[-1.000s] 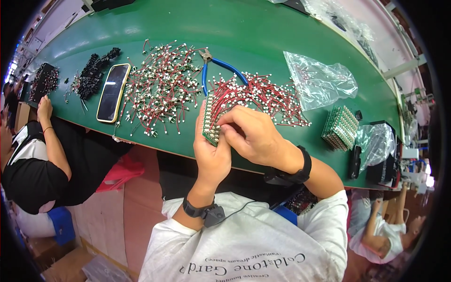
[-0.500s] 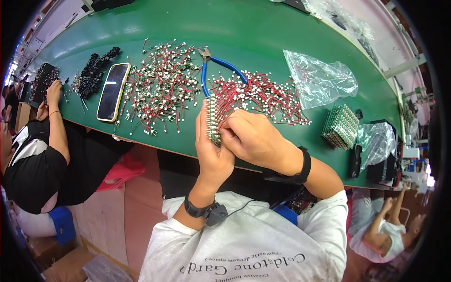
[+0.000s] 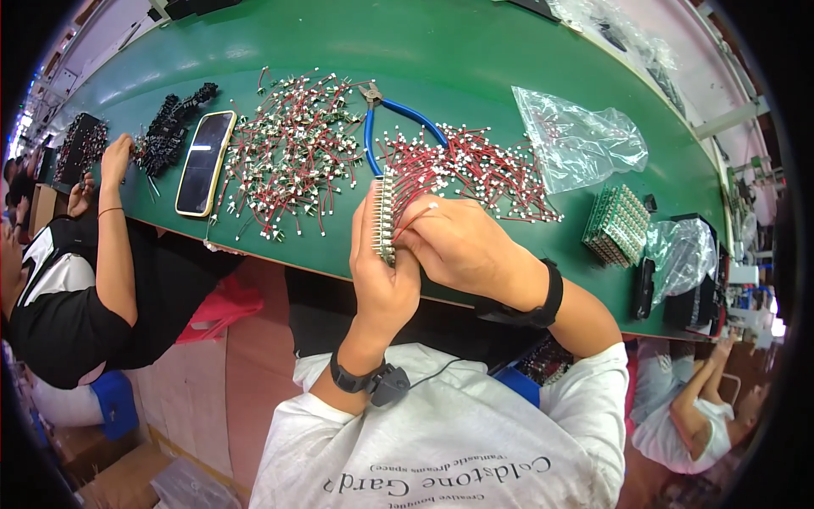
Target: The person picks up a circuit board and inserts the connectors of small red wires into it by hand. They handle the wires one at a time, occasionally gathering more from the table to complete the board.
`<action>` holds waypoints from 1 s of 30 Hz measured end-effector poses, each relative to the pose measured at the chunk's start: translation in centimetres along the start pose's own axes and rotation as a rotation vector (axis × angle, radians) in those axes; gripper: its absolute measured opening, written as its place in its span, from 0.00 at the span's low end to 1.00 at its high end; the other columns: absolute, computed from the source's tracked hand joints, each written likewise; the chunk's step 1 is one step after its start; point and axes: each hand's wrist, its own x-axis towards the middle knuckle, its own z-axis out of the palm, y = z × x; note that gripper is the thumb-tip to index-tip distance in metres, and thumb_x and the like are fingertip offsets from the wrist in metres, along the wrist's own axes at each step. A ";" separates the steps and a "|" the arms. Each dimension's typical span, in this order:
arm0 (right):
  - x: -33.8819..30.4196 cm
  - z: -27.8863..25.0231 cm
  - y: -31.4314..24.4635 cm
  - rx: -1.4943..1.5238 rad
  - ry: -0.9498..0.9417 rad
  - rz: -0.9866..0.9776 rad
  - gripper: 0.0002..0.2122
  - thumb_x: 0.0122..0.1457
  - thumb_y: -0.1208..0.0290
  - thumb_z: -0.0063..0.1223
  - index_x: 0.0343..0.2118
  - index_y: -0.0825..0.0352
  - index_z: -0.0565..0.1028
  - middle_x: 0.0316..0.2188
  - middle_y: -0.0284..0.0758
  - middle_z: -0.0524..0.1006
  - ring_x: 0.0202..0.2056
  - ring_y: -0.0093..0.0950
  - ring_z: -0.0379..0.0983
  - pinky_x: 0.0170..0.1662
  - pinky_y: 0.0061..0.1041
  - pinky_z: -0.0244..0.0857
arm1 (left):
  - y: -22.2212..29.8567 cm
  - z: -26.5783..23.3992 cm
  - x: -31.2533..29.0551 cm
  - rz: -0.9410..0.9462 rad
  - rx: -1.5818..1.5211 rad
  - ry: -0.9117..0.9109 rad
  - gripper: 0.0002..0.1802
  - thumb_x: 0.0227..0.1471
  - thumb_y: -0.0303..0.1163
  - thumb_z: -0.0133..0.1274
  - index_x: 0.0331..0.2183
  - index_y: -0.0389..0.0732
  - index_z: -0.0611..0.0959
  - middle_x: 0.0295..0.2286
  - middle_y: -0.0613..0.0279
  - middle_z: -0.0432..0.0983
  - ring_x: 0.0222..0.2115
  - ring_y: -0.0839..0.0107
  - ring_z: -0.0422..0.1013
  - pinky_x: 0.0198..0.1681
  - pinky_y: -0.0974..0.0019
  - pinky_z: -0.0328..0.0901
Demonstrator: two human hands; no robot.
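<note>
My left hand (image 3: 380,284) grips a narrow green circuit board strip (image 3: 383,219), held upright with a row of metal pins along it. Several red wires fan out from the strip's right side. At its lower right, my right hand (image 3: 471,250) is closed, pinching a red wire lead (image 3: 415,215) whose white plug sticks up above the fingers. The pinched fingertips are partly hidden behind the hand. Just beyond the strip lie blue-handled cutting pliers (image 3: 370,136), spread open. A heap of red wire leads (image 3: 496,174) with white plugs spreads to the right of them.
Another heap of wired small parts (image 3: 292,157) lies left of the pliers, beside a phone (image 3: 206,164). Rightward are a clear plastic bag (image 3: 585,144) and stacked green boards (image 3: 616,226). At far left, a co-worker's hand (image 3: 117,157) handles small parts near a black cable bundle (image 3: 165,140).
My right hand has shifted slightly, and a red lead with a white plug now shows above its fingers. The strip stays in my left hand. The co-worker's hand at left moved rightward.
</note>
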 end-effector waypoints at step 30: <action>0.8 -2.0 -1.5 0.497 -0.098 0.153 0.09 0.47 0.87 0.57 0.32 0.68 0.79 0.30 0.35 0.76 0.32 0.28 0.74 0.33 0.24 0.68 | 0.3 -1.1 0.3 -0.307 -0.576 0.158 0.24 0.52 0.14 0.46 0.52 0.28 0.70 0.41 0.56 0.77 0.39 0.74 0.75 0.46 0.70 0.69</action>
